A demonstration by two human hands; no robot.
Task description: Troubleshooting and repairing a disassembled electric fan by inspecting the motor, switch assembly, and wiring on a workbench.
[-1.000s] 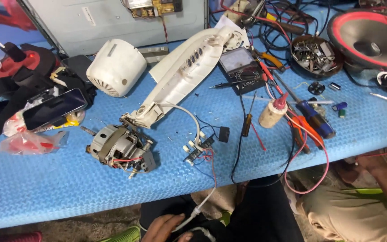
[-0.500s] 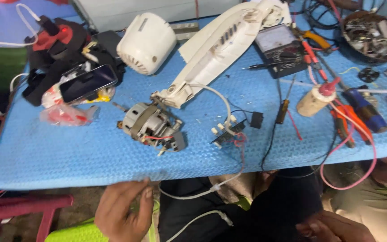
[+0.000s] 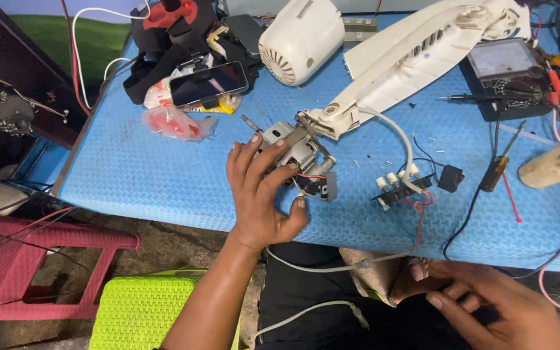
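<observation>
The left hand (image 3: 260, 194) lies over a small electric motor (image 3: 299, 159) on the blue tabletop (image 3: 150, 175). Its fingers are spread and curled loosely around the motor's near side, fingertips touching the metal body, thumb stretched out below it; the hand cups the motor, which rests on the tabletop.

Taking the motor as the landmark: just behind it, and touching it at the far end, is the narrow end of a long white plastic housing (image 3: 416, 55), which runs away to the right. A white cable (image 3: 400, 139) curves from that housing to a small switch block with white buttons (image 3: 400, 185), just right of the motor. A little black part (image 3: 450, 177) sits beside the switch block. Behind the motor stands a round white vented cover (image 3: 299, 39). To the left and behind it lie a phone (image 3: 209, 83), screen up, on a black bundle, and a clear bag with something red inside (image 3: 176, 123). Far to the right are a meter (image 3: 503, 71) and a screwdriver (image 3: 500, 168).

The right hand (image 3: 494, 304) is below the tabletop's near edge, well right of the motor, fingers slightly bent; I cannot tell whether it grips anything.
</observation>
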